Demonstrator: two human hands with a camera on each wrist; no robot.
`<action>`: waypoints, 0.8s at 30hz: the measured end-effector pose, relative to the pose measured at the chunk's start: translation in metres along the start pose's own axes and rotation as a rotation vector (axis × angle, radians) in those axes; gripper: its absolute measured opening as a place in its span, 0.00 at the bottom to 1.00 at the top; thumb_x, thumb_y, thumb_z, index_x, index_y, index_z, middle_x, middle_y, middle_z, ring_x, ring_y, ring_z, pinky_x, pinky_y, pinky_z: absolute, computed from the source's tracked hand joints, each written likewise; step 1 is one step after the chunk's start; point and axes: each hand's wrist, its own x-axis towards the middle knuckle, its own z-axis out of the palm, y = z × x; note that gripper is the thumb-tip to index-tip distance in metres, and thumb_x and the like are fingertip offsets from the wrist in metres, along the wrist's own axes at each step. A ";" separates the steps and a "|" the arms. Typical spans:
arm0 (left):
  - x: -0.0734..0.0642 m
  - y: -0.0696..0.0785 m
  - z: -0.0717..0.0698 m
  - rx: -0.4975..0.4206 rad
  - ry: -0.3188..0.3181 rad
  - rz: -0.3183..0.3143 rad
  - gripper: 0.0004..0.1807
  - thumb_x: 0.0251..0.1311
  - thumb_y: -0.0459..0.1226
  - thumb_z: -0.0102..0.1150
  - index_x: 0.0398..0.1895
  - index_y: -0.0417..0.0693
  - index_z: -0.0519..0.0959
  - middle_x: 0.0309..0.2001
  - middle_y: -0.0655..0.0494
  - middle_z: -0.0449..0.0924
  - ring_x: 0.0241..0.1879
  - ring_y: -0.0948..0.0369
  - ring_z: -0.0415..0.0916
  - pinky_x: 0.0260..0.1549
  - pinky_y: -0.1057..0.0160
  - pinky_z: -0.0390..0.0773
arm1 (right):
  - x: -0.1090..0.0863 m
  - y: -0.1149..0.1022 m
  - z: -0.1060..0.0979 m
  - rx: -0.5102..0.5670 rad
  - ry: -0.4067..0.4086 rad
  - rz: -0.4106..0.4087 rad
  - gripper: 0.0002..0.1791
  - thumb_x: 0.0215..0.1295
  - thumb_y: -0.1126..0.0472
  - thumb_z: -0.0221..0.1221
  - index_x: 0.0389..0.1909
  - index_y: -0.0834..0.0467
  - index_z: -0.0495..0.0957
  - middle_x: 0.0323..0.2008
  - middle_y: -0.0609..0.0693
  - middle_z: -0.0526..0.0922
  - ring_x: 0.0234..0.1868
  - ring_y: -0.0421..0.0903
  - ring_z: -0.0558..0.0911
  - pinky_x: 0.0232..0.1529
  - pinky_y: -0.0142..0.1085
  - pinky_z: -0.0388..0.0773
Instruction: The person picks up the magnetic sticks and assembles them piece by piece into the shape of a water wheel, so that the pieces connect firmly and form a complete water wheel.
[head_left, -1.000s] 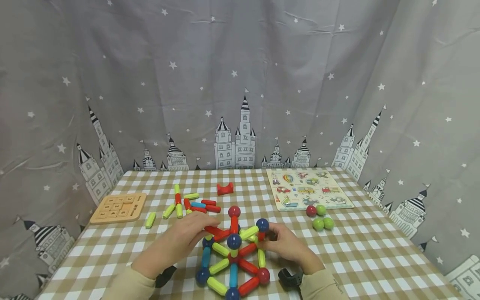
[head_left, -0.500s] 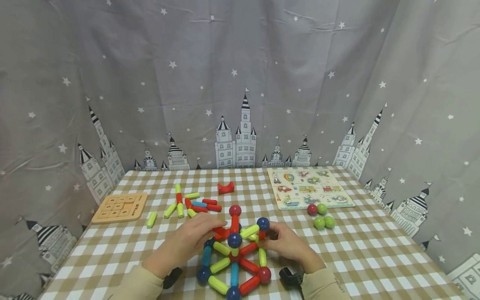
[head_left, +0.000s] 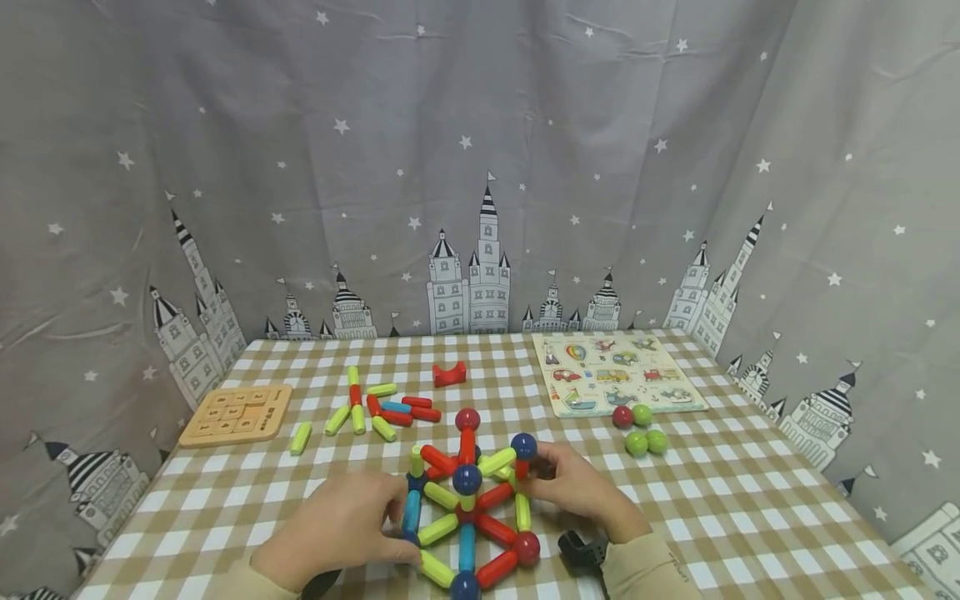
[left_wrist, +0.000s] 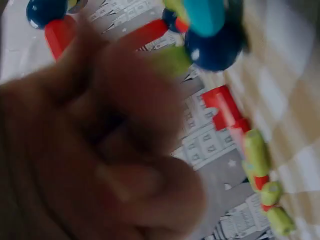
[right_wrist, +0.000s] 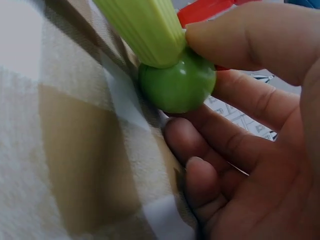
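Observation:
A framework of magnetic sticks and balls (head_left: 495, 531) stands at the table's near middle. My left hand (head_left: 341, 525) is at its left side, thumb in front of the lower left blue ball (head_left: 410, 537) and fingers bent beside the blue stick (head_left: 412, 510). A gap shows between thumb and fingers; motion blurs this hand (left_wrist: 115, 135) in the left wrist view. At the right side, my right hand (head_left: 573, 492) pinches a green ball (right_wrist: 175, 87) between thumb and fingers, where a yellow-green stick (right_wrist: 145, 30) joins it. A red stick above the ball carries a blue ball (head_left: 523, 446).
Loose sticks (head_left: 382, 408) lie behind the framework to the left, with one apart (head_left: 300, 437). A wooden number puzzle (head_left: 236, 414) is at far left. At back right is a picture board (head_left: 615, 375), with one red and several green balls (head_left: 636, 442) before it. A red curved block (head_left: 449, 374) stands behind.
My left hand has left the red stick at the framework's upper left and moved down and nearer, to the lower left blue ball. The right hand keeps its place.

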 end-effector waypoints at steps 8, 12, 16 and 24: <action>-0.005 -0.015 0.006 -0.109 -0.167 -0.183 0.20 0.52 0.60 0.74 0.35 0.62 0.79 0.23 0.69 0.74 0.22 0.67 0.69 0.22 0.65 0.69 | -0.010 0.001 -0.012 -0.039 -0.060 -0.008 0.11 0.58 0.71 0.57 0.37 0.59 0.86 0.28 0.46 0.84 0.27 0.38 0.76 0.30 0.30 0.73; -0.005 -0.017 0.009 -0.204 -0.115 -0.279 0.16 0.58 0.53 0.73 0.38 0.57 0.78 0.24 0.64 0.75 0.22 0.65 0.70 0.22 0.66 0.69 | -0.013 0.001 -0.014 0.024 -0.072 0.065 0.11 0.61 0.71 0.53 0.30 0.63 0.85 0.23 0.51 0.85 0.22 0.39 0.75 0.23 0.30 0.69; -0.009 -0.013 0.013 -0.343 -0.170 -0.167 0.18 0.54 0.54 0.76 0.31 0.59 0.76 0.22 0.65 0.76 0.21 0.68 0.70 0.20 0.68 0.68 | -0.011 0.000 -0.012 0.078 0.032 0.070 0.20 0.61 0.74 0.49 0.50 0.65 0.82 0.42 0.59 0.88 0.29 0.44 0.81 0.26 0.32 0.74; -0.010 -0.013 0.015 -0.383 -0.256 -0.074 0.20 0.48 0.56 0.79 0.34 0.64 0.77 0.25 0.67 0.77 0.24 0.69 0.73 0.23 0.69 0.71 | -0.008 -0.004 -0.011 0.089 -0.017 0.042 0.25 0.61 0.74 0.49 0.57 0.57 0.82 0.52 0.58 0.86 0.35 0.46 0.83 0.31 0.34 0.79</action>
